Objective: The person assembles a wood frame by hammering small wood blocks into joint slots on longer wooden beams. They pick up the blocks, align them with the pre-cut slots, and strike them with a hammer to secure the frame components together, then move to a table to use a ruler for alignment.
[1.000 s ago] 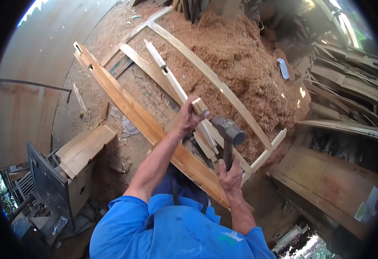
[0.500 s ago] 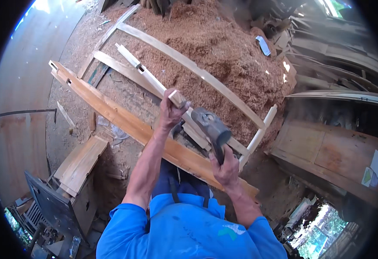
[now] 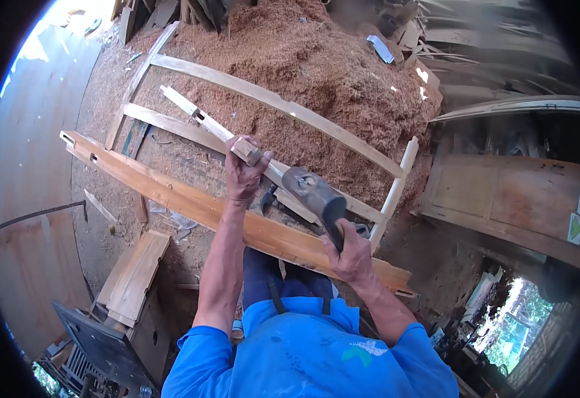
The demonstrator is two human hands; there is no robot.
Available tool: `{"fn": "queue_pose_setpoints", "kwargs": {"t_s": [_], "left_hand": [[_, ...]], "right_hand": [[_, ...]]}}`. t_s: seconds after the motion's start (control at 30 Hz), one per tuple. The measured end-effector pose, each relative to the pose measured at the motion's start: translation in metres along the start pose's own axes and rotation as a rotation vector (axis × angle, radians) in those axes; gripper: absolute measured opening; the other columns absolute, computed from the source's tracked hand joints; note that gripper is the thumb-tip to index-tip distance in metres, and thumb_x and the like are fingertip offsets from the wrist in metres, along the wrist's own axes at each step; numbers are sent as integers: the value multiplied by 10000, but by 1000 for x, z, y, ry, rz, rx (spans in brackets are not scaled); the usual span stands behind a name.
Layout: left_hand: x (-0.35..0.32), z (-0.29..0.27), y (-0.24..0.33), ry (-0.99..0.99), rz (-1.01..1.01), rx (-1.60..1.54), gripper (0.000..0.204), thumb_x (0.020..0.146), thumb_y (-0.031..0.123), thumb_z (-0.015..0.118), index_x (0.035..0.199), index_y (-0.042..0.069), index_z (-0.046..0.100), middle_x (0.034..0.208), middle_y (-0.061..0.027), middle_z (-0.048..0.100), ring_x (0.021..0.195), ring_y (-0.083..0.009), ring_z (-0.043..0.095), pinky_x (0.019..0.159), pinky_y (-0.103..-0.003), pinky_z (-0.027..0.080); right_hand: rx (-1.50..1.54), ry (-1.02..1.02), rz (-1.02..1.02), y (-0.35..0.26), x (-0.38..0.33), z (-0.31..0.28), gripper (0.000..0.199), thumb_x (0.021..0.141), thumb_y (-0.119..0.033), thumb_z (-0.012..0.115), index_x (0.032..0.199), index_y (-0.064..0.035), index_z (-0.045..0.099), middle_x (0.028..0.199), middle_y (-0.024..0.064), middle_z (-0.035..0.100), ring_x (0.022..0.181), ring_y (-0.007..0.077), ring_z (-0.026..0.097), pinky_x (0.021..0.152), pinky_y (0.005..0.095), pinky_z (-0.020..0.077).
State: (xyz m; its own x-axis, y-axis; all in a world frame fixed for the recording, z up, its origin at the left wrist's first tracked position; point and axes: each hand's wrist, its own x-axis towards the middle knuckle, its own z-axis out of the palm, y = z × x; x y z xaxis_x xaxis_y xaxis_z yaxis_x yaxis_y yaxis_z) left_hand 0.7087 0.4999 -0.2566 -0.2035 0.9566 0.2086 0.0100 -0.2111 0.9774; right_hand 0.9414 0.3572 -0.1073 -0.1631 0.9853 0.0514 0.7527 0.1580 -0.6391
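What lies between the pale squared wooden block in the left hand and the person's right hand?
In the head view, the grey cylindrical hammer head shows between the block and the right hand, which grips its dark handle.

Left hand (image 3: 242, 174) farther forward, fingers (image 3: 264, 158) curled in; right hand (image 3: 351, 257) farther back, clenched; both forearms (image 3: 220, 265) bare.

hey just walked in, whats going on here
A person's left hand grips a small wooden block, while the right hand holds a hammer by its handle, the head to the right of the block. A long brown plank lies crosswise in front. Beyond it, a pale wooden frame lies by a heap of shavings.
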Motion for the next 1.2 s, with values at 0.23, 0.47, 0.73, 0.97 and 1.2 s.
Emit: {"fn": "queue_pose_setpoints", "kwargs": {"t_s": [0.23, 0.47, 0.73, 0.97, 1.2], "left_hand": [[-6, -4, 21, 108, -84, -77, 555, 796, 38, 829, 1208, 99, 462, 1071, -42, 528, 902, -146, 549, 816, -292, 516], [-18, 35, 42, 120, 97, 63, 643, 784, 11, 826, 1285, 89, 430, 1012, -64, 531, 853, -164, 563, 774, -311, 510], [-43, -9, 21, 168, 26, 71, 647, 765, -22, 828, 1269, 100, 442, 1049, -38, 517, 919, -140, 543, 815, -302, 513], [-52, -45, 25, 256, -62, -11, 599, 784, -16, 819, 1242, 94, 450, 1031, -19, 512, 899, -125, 540, 804, -288, 514], [-60, -39, 13, 210, -78, 14, 592, 792, 75, 846, 1229, 97, 447, 1002, -30, 533, 909, -134, 546, 808, -296, 508]], "right_hand": [[8, 143, -184, -20, 0, -21, 404, 866, -168, 728, 1190, 22, 580, 861, 185, 677, 743, 383, 690, 667, 438, 560], [144, -65, 312, 13, -42, -14, 416, 906, -187, 684, 1219, 51, 550, 836, 221, 662, 742, 413, 678, 650, 452, 533], [86, -206, 201, 22, -43, -3, 432, 923, -200, 682, 1250, 45, 541, 927, 261, 682, 825, 454, 693, 689, 487, 542], [282, -116, 125, -31, -3, -41, 426, 920, -191, 702, 1246, 41, 554, 902, 229, 672, 753, 430, 678, 693, 462, 549], [-164, -332, -110, 22, 2, 28, 330, 967, -222, 611, 1182, -24, 457, 804, 258, 640, 668, 435, 658, 574, 497, 521]]}}
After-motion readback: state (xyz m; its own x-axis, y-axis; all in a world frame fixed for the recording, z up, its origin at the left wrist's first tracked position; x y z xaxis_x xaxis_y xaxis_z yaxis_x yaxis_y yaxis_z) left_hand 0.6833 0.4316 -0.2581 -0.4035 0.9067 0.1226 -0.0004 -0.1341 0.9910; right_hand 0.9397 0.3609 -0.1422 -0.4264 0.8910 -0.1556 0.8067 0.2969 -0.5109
